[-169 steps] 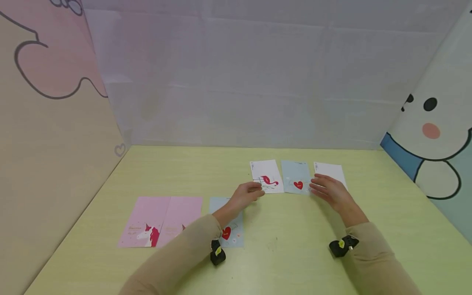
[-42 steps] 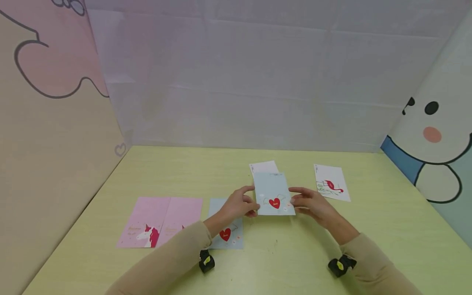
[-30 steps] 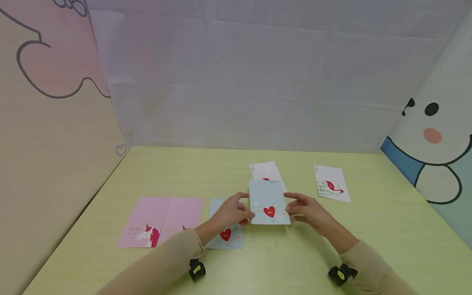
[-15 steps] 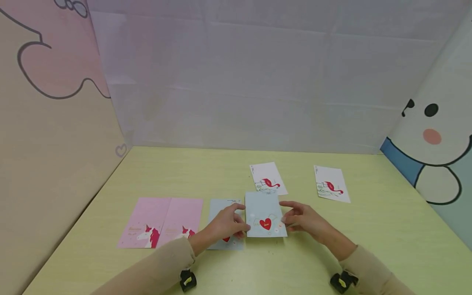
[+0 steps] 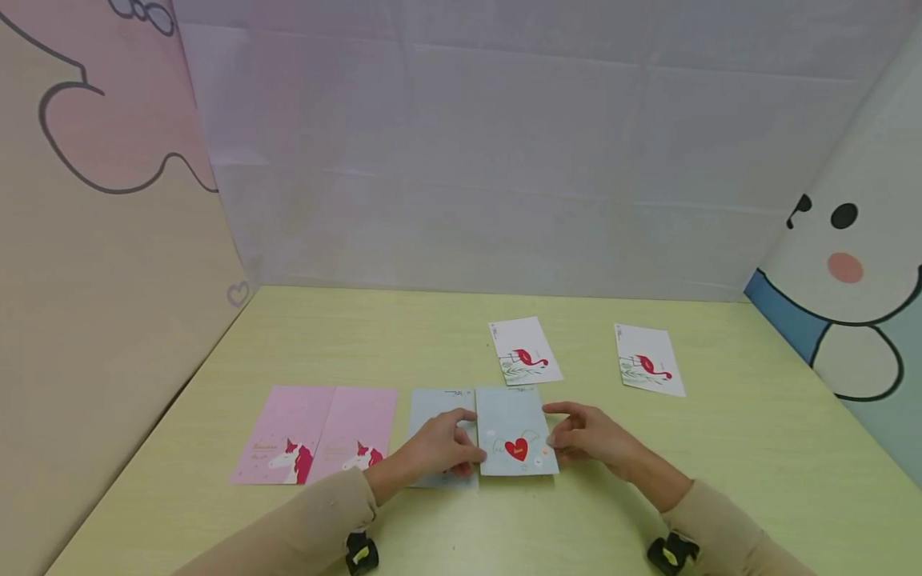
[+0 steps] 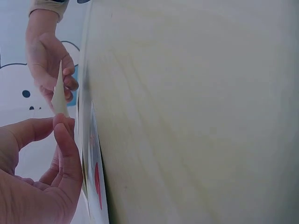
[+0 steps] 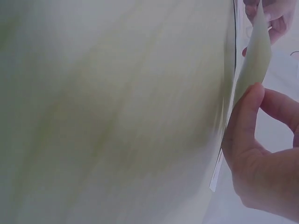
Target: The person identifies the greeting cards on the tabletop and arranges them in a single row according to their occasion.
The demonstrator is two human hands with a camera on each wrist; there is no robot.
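Pinching blue heart card by opposite side edges, likely for level control: left hand, right hand. Card just beside matching blue card, well forward of table back edge; flamingo postcards nearer that edge.

The head view looks forward and down across the desk, from farther back than the wrist views. Those look from close and low, tipped sideways: the left faces the right hand, the right faces the left hand, both sharing the blue heart card.
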